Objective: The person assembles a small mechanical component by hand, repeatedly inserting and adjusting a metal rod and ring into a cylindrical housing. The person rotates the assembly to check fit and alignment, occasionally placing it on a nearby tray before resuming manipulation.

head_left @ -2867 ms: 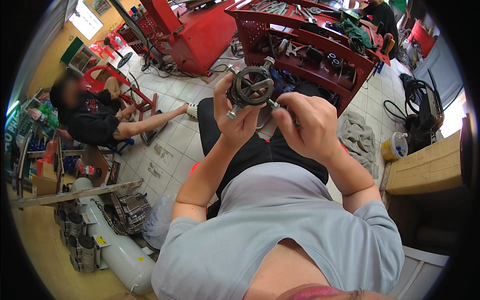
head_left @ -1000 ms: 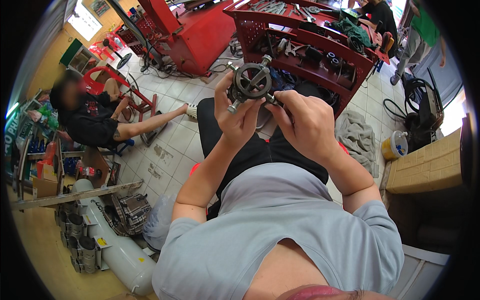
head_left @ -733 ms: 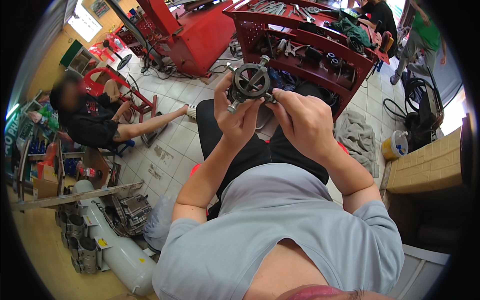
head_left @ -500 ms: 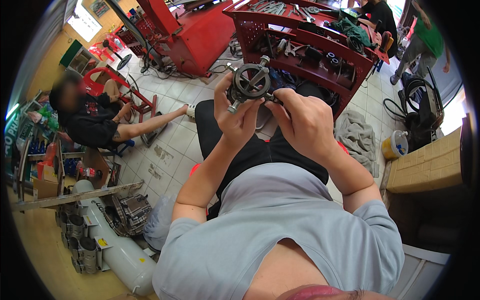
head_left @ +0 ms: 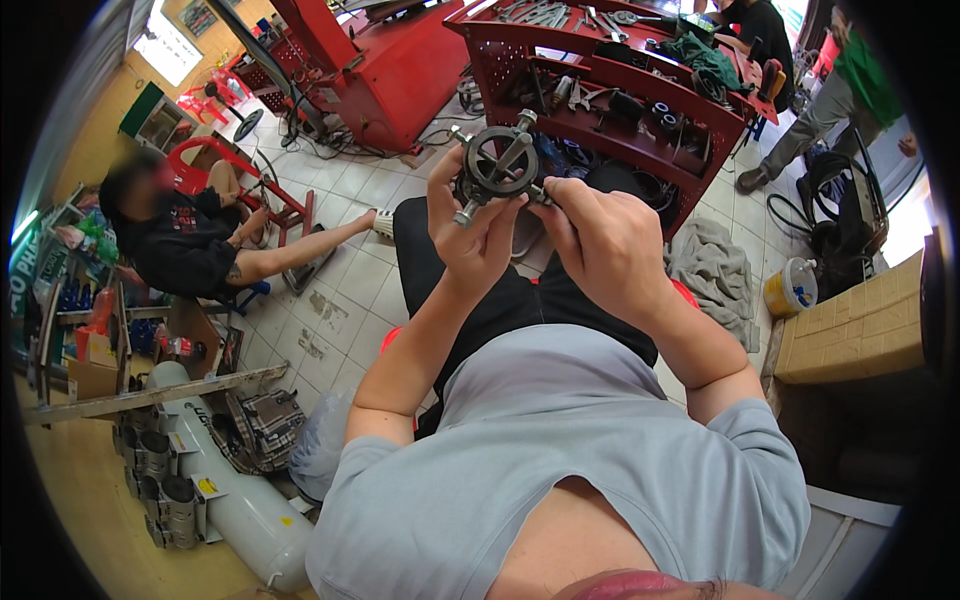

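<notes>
I hold a dark round metal part with spokes and bolts sticking out, raised in front of my chest over my lap. My left hand grips it from below and the left, with fingers curled round its rim. My right hand pinches its right side at a protruding bolt with thumb and fingertips. The part's face is turned toward me and its lower rim is hidden behind my fingers.
A red tool trolley with tools on its shelves stands right behind the part. A seated person in black is on the left by a red stool. A grey rag, yellow bucket, white cylinder and wooden crate lie around.
The round part has turned slightly in my hands and stays at the same height. A person in a green top has walked into the far right background.
</notes>
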A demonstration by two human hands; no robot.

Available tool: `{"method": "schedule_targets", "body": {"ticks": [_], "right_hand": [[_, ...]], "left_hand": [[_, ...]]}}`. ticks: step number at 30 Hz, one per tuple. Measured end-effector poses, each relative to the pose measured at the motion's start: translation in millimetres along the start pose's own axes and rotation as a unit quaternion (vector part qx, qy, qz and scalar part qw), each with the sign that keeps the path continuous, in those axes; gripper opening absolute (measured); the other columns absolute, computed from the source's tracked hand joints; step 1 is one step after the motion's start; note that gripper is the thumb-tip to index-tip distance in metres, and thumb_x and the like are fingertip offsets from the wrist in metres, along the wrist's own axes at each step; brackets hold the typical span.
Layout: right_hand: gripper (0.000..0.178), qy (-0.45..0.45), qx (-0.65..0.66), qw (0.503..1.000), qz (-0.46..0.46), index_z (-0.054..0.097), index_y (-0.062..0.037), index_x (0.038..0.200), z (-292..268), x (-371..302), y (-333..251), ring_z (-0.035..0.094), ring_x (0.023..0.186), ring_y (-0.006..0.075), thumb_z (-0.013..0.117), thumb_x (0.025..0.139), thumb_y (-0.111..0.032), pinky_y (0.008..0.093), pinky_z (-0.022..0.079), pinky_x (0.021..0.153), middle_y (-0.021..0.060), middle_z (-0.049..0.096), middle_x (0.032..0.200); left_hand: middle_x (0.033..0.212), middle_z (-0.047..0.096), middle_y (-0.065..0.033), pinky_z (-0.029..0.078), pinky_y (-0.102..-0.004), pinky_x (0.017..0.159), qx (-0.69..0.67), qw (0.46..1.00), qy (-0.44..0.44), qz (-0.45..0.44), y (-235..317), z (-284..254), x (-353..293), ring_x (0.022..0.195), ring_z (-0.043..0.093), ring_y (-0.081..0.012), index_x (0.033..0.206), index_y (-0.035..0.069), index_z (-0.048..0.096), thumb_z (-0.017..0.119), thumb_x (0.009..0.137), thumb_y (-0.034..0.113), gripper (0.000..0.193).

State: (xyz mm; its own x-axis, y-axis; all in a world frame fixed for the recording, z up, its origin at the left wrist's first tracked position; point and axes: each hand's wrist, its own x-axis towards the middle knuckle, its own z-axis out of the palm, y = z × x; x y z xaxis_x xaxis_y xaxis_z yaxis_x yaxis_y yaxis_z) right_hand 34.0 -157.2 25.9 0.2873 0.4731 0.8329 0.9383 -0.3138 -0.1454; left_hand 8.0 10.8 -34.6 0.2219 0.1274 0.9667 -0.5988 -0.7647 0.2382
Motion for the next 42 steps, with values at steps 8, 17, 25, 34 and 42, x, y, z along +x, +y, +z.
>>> {"method": "schedule_targets", "body": {"ticks": [8,17,25,34,42], "right_hand": [[0.018,-0.002,0.01,1.0,0.006,0.049,-0.0092,0.081,2,-2,1,0.054,0.048,0.0221,0.067,0.083,-0.014,0.0336,0.038,0.045,0.0035,0.049,0.057],[0.015,-0.038,0.038,0.998,0.026,0.055,-0.0054,0.095,0,-2,-1,0.055,0.05,0.0284,0.064,0.086,-0.013,0.0375,0.04,0.048,0.01,0.054,0.057],[0.013,-0.045,0.066,0.996,0.037,0.053,-0.007,0.09,7,-4,3,0.054,0.05,0.029,0.063,0.084,-0.013,0.0374,0.038,0.046,0.0099,0.054,0.062],[0.036,-0.004,0.088,0.996,0.024,0.058,-0.0061,0.101,3,0,6,0.055,0.046,0.02,0.075,0.075,-0.023,0.0304,0.041,0.044,0.0042,0.055,0.057],[0.042,-0.047,0.166,0.982,0.081,0.058,-0.0065,0.108,-2,2,8,0.052,0.044,0.0157,0.077,0.076,-0.026,0.0267,0.04,0.044,0.0037,0.052,0.056]], "left_hand": [[0.126,0.05,-0.0255,0.048,-0.0356,0.085,-0.007,1.0,0.001,-0.001,-2,0,-2,0.107,0.058,-0.0359,0.083,0.009,0.072,0.078,0.072,0.003,0.013],[0.124,0.052,-0.0264,0.047,-0.0382,0.088,0.004,1.0,0.004,-0.007,-1,3,-3,0.108,0.058,-0.0373,0.083,0.008,0.073,0.077,0.071,0.003,0.013],[0.122,0.054,-0.0247,0.046,-0.0391,0.089,0.009,1.0,0.0,-0.027,-6,1,-10,0.11,0.057,-0.0369,0.085,0.007,0.073,0.076,0.073,0.002,0.013],[0.12,0.054,-0.0232,0.046,-0.0368,0.089,-0.046,0.997,-0.004,-0.063,-3,1,-5,0.108,0.057,-0.032,0.084,0.001,0.071,0.074,0.076,0.001,0.008],[0.096,0.062,-0.0128,0.046,-0.0305,0.078,-0.108,0.987,0.02,-0.119,-1,3,-5,0.088,0.057,-0.0202,0.087,-0.004,0.067,0.066,0.084,0.0,0.005]]}}
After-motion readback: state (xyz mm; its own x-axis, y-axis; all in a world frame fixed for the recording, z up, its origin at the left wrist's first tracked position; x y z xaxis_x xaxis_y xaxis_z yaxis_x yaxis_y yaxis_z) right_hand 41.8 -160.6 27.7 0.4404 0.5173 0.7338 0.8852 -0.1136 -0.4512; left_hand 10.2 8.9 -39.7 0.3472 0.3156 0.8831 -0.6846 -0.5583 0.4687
